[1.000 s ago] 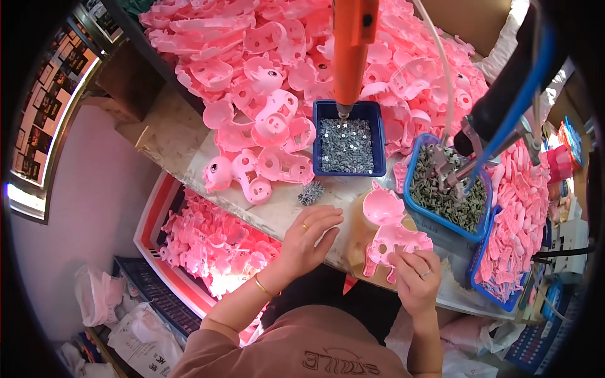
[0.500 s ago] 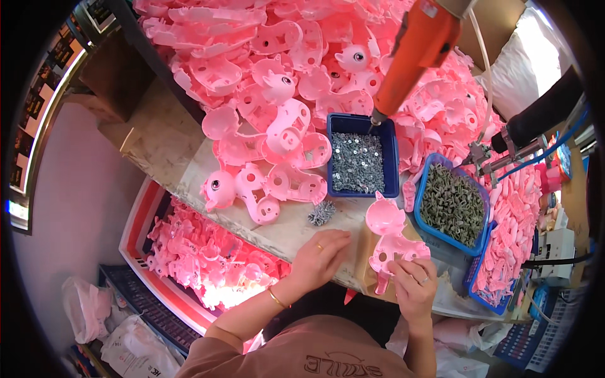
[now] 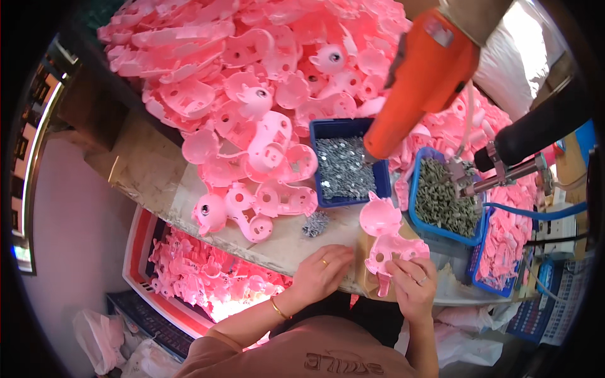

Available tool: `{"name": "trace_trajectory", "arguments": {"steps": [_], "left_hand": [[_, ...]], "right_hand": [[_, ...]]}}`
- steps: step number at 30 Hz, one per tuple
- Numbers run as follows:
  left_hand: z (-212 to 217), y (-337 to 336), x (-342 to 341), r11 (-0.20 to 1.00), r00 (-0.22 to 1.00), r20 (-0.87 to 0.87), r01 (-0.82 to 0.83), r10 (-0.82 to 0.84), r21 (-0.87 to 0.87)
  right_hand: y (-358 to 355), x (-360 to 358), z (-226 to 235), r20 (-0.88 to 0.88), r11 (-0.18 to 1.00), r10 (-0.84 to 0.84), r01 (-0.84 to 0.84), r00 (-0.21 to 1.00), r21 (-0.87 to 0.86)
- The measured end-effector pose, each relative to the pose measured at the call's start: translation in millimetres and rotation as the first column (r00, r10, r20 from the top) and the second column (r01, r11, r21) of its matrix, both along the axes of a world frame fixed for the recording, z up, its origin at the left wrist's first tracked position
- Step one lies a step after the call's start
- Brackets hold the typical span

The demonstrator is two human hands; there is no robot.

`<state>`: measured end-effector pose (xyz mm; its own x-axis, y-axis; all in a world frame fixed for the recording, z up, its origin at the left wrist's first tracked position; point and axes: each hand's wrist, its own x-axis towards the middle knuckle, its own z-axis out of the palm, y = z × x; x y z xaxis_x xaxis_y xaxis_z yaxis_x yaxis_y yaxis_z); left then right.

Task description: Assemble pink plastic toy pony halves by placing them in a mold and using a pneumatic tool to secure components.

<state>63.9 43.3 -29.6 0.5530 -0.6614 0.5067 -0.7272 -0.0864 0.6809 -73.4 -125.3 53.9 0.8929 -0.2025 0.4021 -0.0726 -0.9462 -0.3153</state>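
Since the pink shell (image 3: 396, 246) looks like thin moulded plastic, I'd guess it's super light and fairly stiff, maybe a bit slick on the smooth curves. It's over the tan block (image 3: 364, 261) near the front edge of the counter (image 3: 337, 234), hollow side up. The right hand (image 3: 414, 293) has it pinched between thumb and fingers at the lower right of the body, and honestly that seems like a decent spot: the body wall probably takes a squeeze better than the narrow neck or the skinny leg, which I'd treat as the snappable bits. The left hand (image 3: 324, 271) is just beside the block, fingers close together and slightly curled; can't tell if anything's tucked in there.

Container rundown: dark blue tray (image 3: 339, 128) has loads of tiny silvery metal pieces (image 3: 343, 170), probably screws, with the orange driver (image 3: 421, 85) hanging over its right side. Right of that, a lighter blue basket (image 3: 412, 217) full of grey-green bits (image 3: 438, 198), too small to identify. Further right, another blue basket (image 3: 477, 269) of slim pink parts (image 3: 504, 242). Down left, the red-and-white bin (image 3: 135, 255) is heaped with small pink pieces (image 3: 201, 264).
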Motion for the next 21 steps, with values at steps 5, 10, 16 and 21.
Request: {"name": "trace_trajectory", "arguments": {"steps": [5,10,16,21], "left_hand": [[4.2,3.4,3.9,0.999,1.0,-0.009,-0.015,0.015,0.039],[0.9,1.5,4.0,0.998,0.998,0.048,-0.043,0.041,0.052],[-2.4,1.5,0.6,0.991,0.987,0.111,-0.119,0.112,0.06],[0.6,-1.0,-4.5,0.982,0.977,0.13,-0.177,0.167,0.062]], "right_hand": [[1.0,1.4,4.0,0.028,0.999,0.024,-0.025,0.999,0.04],[-0.5,-7.9,2.2,0.084,0.998,0.063,-0.063,0.994,-0.008],[-3.9,-20.2,3.0,0.104,0.993,0.108,-0.102,0.989,-0.057],[-11.2,-32.1,0.6,0.133,0.987,0.139,-0.126,0.981,-0.097]]}}
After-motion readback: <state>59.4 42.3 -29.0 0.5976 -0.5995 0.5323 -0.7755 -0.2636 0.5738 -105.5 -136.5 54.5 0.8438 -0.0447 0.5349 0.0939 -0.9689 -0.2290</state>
